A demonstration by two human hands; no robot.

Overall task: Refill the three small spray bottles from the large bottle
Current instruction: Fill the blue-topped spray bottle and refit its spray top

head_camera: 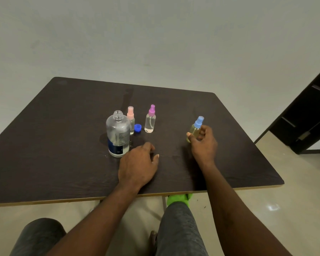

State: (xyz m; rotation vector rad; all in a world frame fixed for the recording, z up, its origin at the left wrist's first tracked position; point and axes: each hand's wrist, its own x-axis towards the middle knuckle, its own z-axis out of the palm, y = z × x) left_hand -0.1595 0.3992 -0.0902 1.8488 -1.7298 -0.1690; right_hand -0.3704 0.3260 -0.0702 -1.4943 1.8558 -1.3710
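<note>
Counted: three small spray bottles, one large bottle, one loose cap, two grips. All on or over the dark counter (63, 135).

Large bottle (118, 134): upright, clear, mouth uncapped, dark blue label low on the body. Just behind it and partly hidden: pink-capped spray bottle (131, 117), upright. Just right of that: blue cap (137, 128), lying loose on the counter. Next right, near but apart from the cap: purple-capped spray bottle (150, 121), upright, clear liquid inside.

Well apart to the right of that group: blue-capped spray bottle (195, 129), yellowish liquid, spray head sticking out on top. Held in right grip (203, 143), thumb and fingers curled round the body. Cannot tell whether its base touches the counter.

Left grip (138, 163): resting on the counter just right of the large bottle's base and nearer the camera, fingers loosely bent, holding nothing.
</note>
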